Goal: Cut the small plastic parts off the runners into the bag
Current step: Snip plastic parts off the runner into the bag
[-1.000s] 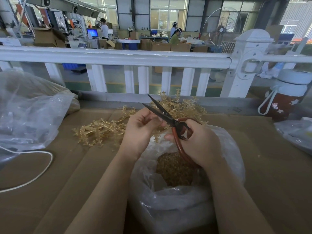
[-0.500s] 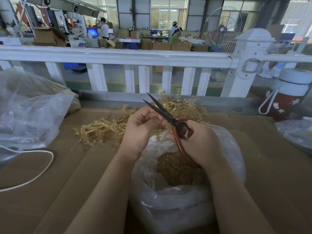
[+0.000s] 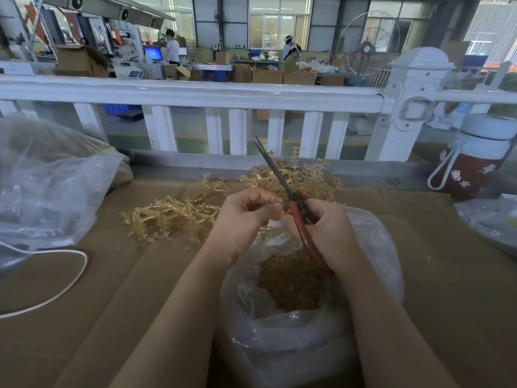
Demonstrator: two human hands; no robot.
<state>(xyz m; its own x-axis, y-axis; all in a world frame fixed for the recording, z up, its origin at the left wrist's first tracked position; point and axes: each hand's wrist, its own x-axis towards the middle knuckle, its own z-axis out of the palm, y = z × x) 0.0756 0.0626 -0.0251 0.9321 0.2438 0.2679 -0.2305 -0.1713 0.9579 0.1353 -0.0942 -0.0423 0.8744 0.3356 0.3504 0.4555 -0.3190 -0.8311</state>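
A clear plastic bag (image 3: 293, 340) stands open in front of me with a heap of small amber parts (image 3: 291, 281) inside. Above its mouth my right hand (image 3: 330, 233) grips red-handled scissors (image 3: 279, 177), whose dark blades are nearly closed and point up and away. My left hand (image 3: 246, 217) is beside it with fingers curled, pinching something small that is mostly hidden by the fingers. Amber runners (image 3: 173, 217) lie in a loose pile on the cardboard behind my hands, with more runners (image 3: 307, 177) further back.
Brown cardboard (image 3: 112, 289) covers the table. A large clear bag (image 3: 47, 180) lies at the left with a white cable (image 3: 70, 278) below it. A red bottle with a white lid (image 3: 472, 161) stands at the right, beside another plastic bag (image 3: 492, 219). A white railing (image 3: 195, 93) runs behind.
The scissor blades have closed from wide open and swung to point more upright. My two hands have come closer together above the bag.
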